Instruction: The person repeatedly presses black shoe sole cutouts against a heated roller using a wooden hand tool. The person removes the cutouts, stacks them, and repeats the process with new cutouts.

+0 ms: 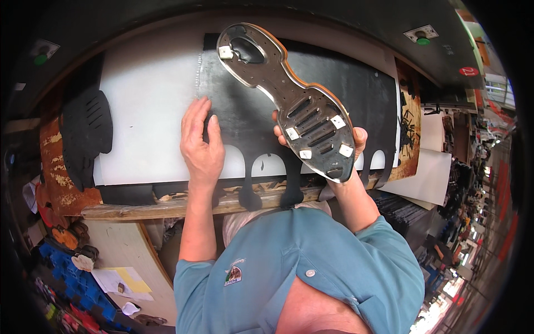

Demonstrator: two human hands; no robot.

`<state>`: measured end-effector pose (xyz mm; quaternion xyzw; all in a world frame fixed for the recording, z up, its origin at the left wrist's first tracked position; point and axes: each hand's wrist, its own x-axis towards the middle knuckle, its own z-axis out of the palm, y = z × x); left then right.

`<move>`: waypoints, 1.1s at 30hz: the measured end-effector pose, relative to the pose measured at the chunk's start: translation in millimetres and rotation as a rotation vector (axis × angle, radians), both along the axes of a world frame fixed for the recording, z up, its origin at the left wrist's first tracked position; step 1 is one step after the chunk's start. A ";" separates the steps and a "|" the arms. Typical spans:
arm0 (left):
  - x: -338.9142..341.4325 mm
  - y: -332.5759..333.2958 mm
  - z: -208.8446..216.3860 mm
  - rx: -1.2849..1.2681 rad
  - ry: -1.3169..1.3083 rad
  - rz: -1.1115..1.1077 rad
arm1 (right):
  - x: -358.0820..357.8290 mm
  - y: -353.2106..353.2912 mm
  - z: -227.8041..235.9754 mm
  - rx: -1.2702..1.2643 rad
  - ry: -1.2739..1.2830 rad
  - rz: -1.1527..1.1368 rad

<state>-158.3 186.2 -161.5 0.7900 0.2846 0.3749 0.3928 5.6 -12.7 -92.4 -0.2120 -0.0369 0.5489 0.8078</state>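
Head view: beyond the teal shirt (300, 250), the right hand (360, 140) curls round the wide end of a sole-shaped metal die (289, 92), held up over a black sheet (245, 119). The left hand (201, 153), open and empty, has its fingers together near the sheet's left edge; I cannot tell whether it touches. The sheet, notched along its near side, lies on a white board (144, 128); farther off are two green buttons (423, 40).

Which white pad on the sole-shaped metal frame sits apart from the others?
The pad at the upper end of the frame; the other four pads cluster near the right hand.
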 end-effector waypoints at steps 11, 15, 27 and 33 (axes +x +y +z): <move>0.6 0.3 0.1 -0.037 -0.029 0.028 | 23.0 5.8 5.3 -0.347 -0.775 0.038; 0.4 1.6 -1.1 -0.029 -0.014 0.023 | 21.5 22.7 -6.8 -0.608 -1.646 0.011; 4.5 1.0 2.0 -0.029 -0.004 0.035 | 18.2 53.5 -34.5 -0.560 -2.154 -0.137; 3.8 0.8 -2.4 -0.094 -0.051 0.023 | 29.9 16.8 -40.7 -0.515 -1.903 -0.090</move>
